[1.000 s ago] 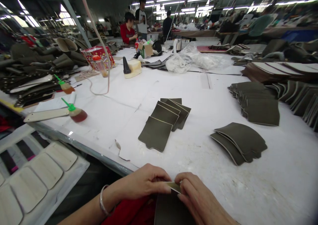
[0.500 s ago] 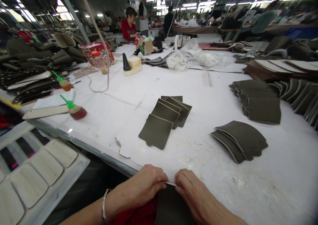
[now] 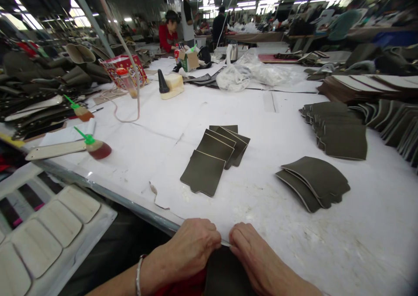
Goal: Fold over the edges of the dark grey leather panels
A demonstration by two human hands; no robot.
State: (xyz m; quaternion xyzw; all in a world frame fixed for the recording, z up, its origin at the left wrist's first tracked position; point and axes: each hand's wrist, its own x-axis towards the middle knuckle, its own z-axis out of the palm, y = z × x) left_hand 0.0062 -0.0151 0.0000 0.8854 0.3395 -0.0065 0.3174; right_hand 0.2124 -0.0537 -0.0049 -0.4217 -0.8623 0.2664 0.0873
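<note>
1. A dark olive, flat, leather-like panel (image 3: 227, 273) lies at the near edge of the white-covered counter (image 3: 153, 143), its long axis seemingly running away from it.
2. The left hand (image 3: 197, 242) clamps the panel's counterward edge at left.
3. The right hand (image 3: 251, 250), equally near, clamps that edge at right.

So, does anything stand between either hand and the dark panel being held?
Nothing visible: the left hand and right hand both pinch the upper edge of the dark panel directly. The fanned dark pieces lie beyond them on the white table.
</note>
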